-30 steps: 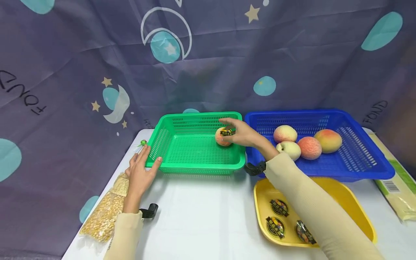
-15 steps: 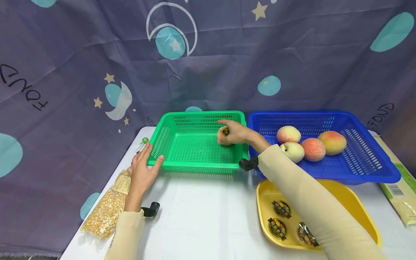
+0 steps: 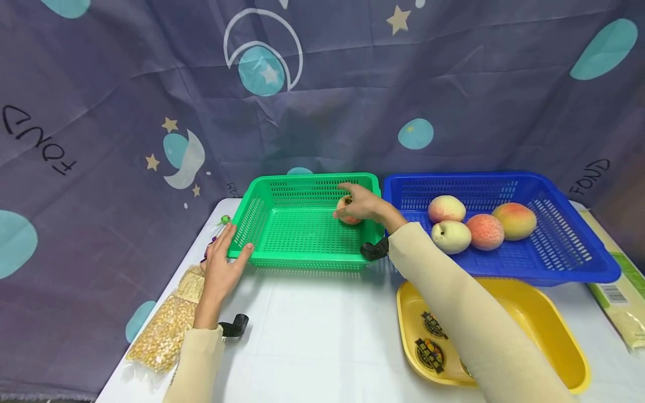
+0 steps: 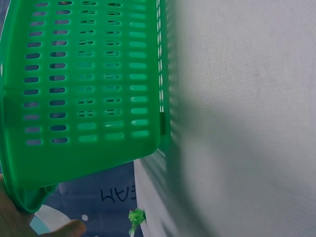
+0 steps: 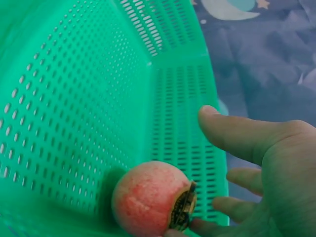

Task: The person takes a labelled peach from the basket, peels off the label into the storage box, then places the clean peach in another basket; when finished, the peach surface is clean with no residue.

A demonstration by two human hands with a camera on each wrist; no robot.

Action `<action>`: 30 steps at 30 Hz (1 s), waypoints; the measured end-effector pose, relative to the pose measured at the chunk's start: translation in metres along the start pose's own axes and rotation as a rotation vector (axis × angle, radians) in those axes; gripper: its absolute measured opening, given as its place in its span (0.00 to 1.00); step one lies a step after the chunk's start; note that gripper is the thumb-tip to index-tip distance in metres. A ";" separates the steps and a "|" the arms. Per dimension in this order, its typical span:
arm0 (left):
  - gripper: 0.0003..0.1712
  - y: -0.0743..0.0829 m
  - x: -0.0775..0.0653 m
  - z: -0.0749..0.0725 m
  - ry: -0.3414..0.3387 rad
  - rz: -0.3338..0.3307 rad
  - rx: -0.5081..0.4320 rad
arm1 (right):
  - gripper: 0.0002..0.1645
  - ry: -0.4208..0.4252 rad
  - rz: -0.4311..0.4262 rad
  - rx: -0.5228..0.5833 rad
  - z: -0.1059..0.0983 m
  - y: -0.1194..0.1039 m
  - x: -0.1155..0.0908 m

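In the head view a green plastic basket [image 3: 302,257] stands at the middle back of the table. My left hand [image 3: 221,274] rests at its front left corner with fairly straight fingers. Inside, near the right end, lies a peach [image 5: 145,197] bearing a round black-and-gold sticker [image 5: 181,206]. My right hand [image 3: 367,204] reaches over the basket's right side to the peach. Its thumb stands away from the fruit in the right wrist view, while fingertips touch or nearly touch the sticker's edge. One sticker edge appears lifted off the skin.
Right of the green basket, a blue basket [image 3: 544,274] holds several peaches and a mango [image 3: 514,221]. A yellow tray [image 3: 564,336] with round stickers [image 3: 430,355] sits in front, partly under the right sleeve. At left lies a bag of corn kernels [image 3: 166,330]; at right, another package [image 3: 617,302].
The right hand presses over the sticker on the peach, then its thumb and fingers spread from the fruit. The right forearm has shifted slightly left. The left hand keeps its place.
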State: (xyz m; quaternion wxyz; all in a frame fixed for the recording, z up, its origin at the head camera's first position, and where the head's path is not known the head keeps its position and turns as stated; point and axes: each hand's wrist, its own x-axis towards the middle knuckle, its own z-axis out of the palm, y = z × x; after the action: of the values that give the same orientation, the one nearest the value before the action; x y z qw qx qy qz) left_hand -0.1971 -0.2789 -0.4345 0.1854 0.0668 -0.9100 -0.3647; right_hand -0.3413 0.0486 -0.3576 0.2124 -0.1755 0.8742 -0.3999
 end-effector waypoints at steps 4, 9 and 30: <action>0.39 0.000 0.000 0.000 0.004 -0.004 -0.011 | 0.52 0.001 0.002 -0.008 0.002 0.002 0.003; 0.40 0.000 0.000 0.000 0.007 0.008 -0.007 | 0.46 0.016 -0.060 0.059 0.000 0.004 0.000; 0.41 -0.002 0.002 -0.002 -0.042 -0.019 0.007 | 0.51 -0.092 0.003 -0.139 0.003 0.002 0.019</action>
State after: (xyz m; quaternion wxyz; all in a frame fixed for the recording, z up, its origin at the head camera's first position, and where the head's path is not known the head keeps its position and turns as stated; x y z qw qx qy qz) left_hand -0.1979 -0.2824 -0.4343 0.1627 0.0682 -0.9143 -0.3647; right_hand -0.3562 0.0390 -0.3652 0.2402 -0.2067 0.8894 -0.3294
